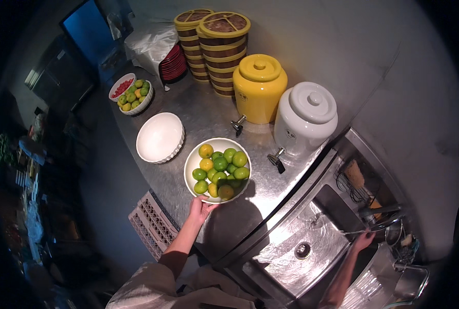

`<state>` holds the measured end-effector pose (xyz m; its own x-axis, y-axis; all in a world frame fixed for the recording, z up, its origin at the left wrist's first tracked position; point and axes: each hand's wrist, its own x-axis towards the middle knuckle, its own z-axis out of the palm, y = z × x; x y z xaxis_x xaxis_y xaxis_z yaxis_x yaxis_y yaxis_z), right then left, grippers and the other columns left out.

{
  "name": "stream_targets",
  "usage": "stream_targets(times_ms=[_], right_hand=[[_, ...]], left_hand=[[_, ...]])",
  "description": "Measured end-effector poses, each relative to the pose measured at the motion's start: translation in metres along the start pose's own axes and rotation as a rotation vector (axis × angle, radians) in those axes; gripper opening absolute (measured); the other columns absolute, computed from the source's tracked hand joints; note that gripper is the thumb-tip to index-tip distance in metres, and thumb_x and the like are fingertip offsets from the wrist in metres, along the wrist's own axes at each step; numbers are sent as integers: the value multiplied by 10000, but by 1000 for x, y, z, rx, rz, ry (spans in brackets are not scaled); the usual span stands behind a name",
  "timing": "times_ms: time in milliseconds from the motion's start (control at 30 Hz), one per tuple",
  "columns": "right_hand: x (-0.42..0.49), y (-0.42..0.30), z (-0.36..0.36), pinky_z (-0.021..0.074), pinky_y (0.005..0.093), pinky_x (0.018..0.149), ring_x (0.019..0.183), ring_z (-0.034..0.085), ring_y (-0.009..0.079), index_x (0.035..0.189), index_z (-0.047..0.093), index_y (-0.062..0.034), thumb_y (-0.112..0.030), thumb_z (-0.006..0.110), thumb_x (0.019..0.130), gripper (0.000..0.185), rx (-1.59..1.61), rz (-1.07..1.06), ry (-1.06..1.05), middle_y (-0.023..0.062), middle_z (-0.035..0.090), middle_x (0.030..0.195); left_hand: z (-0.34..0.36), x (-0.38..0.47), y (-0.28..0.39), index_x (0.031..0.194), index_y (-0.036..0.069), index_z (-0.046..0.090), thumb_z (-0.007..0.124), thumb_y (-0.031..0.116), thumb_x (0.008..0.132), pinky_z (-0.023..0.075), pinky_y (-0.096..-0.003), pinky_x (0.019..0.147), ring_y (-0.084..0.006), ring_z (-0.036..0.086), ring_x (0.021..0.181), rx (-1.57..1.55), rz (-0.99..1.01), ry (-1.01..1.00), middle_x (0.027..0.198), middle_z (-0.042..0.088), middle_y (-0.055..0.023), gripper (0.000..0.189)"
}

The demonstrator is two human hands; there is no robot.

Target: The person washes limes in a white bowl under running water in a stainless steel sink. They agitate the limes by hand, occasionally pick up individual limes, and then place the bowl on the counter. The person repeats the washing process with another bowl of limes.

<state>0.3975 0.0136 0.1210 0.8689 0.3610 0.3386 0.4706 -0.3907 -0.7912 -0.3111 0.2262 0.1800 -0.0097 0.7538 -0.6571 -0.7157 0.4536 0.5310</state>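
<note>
A white fluted bowl [189,164] of green and yellowish limes [220,163] rests on the steel counter [167,175]. My left hand [200,208] grips its near rim, thumb on top and fingers beneath. Over the steel sink [279,266] on the right, my right hand [362,241] reaches to the faucet [384,211]. Its fingers are curled by a thin metal part there; whether they close around it is unclear. An empty white fluted bowl [160,135] lies just beyond the lime bowl, to the left.
Yellow [260,92] and white [301,123] lidded dispensers with taps stand along the wall. Behind are stacked yellow-rimmed containers [223,58] and red plates [173,65]. Bowls of limes [136,110] and small red fruit [115,83] sit far left. A plastic crate [152,226] is below the counter edge.
</note>
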Motion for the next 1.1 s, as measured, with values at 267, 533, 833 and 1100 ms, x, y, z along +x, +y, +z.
stream_targets(times_ms=[267,533,833,1100], right_hand=[[-122,-110,-10,558,252,662,789,673,153,1102,664,-78,-201,582,985,189,962,1003,-413,65,708,943],[-118,-144,-5,520,349,668,822,664,218,1124,638,-113,-214,630,950,202,759,865,-502,36,689,988],[-195,-91,-29,444,403,703,833,629,185,971,666,-179,-509,609,926,338,379,950,-882,-20,681,951],[-246,-51,-45,487,415,788,947,622,202,1198,628,-144,-564,548,930,505,330,708,-1151,34,661,1092]], left_hand=[[-30,40,-25,1289,60,441,714,114,849,555,-461,873,-395,581,1135,537,655,-336,1232,509,-218,521],[-43,-83,10,1430,39,307,535,39,882,430,-525,1069,-413,523,1244,-55,-21,-184,1393,471,-227,593],[1,-193,11,1249,98,555,578,213,956,511,-251,633,-122,635,917,837,-19,-583,1087,662,-37,316],[312,-307,-217,877,30,664,558,239,877,500,-386,626,-253,593,692,2085,1196,-1598,743,642,-112,234]])
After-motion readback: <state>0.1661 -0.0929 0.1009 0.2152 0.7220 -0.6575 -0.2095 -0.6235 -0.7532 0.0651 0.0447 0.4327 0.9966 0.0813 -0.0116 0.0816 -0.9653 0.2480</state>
